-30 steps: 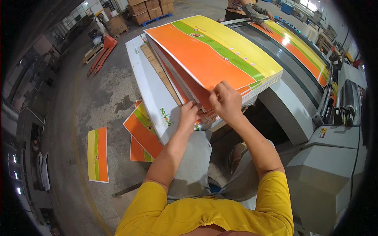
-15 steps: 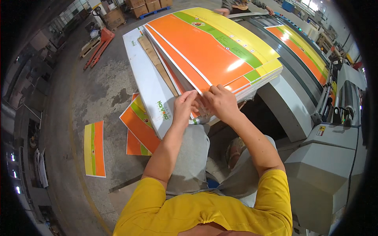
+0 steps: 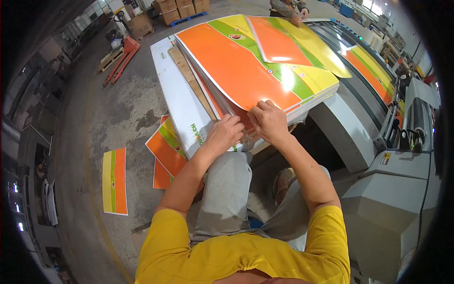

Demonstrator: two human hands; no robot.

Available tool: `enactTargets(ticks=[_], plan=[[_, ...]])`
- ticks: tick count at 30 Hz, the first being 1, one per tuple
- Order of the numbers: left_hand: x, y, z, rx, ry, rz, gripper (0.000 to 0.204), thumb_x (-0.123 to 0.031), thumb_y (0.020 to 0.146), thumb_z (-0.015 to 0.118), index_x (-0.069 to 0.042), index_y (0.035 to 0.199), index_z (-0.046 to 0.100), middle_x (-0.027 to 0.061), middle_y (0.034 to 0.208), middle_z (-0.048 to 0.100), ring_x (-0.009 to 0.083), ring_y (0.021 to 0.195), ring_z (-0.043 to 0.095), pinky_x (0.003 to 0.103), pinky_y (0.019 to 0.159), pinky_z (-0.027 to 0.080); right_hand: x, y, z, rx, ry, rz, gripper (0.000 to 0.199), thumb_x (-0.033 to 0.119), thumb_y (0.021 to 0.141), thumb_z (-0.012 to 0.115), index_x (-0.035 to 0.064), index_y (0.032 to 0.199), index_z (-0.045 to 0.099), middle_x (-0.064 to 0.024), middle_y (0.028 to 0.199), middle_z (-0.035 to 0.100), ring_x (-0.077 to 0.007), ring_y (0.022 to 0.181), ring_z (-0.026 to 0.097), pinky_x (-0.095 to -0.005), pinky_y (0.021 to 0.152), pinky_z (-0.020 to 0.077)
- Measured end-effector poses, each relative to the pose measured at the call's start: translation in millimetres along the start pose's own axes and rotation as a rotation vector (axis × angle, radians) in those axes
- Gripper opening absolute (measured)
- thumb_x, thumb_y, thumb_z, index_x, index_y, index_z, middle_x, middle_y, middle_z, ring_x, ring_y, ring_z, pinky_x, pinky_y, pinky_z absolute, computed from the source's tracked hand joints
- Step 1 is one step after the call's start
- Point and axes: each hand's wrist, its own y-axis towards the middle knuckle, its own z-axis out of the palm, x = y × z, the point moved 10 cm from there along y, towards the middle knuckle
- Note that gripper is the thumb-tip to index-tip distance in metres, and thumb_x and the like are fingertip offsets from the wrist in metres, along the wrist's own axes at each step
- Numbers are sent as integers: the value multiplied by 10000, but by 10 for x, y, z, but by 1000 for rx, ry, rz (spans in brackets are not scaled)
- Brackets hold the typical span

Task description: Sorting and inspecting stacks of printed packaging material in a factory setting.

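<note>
A thick stack of glossy printed sheets in orange, green and yellow lies in front of me. My right hand is closed on the near corner of the top sheet, which curls up a little there. Beside it, my left hand rests at the stack's near-left edge with its fingers bent; what they hold, if anything, is hidden. Over the stack's far right part, a loose printed sheet, blurred by motion, lies askew. At its far edge is another person's hand.
A grey machine bed carrying another printed sheet runs along the right, with rollers nearby. A white board and a wooden strip flank the stack. Printed sheets lie on the floor; an orange pallet jack stands far left.
The upper sheet has shifted far and right across the stack, toward the other person. My hands have moved slightly apart, the right one now on the corner of the sheet beneath.
</note>
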Motion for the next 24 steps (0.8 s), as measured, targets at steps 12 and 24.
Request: enactTargets(ticks=[12,24], plan=[[164,-43,-34,-199,-173,-352,157,-169,860,599,-53,954,648,119,749,604,239,668,599,348,606,484,-261,6,227,213,-206,102,182,229,784,607,67,710,648,-91,718,596,-281,724,585,-399,639,479],[712,-314,566,-500,-1700,-907,398,-90,892,551,80,1227,419,175,1024,599,238,898,627,323,762,548,-352,74,436,412,210,470,278,309,750,596,49,743,695,-161,698,645,-323,688,640,-425,638,506]])
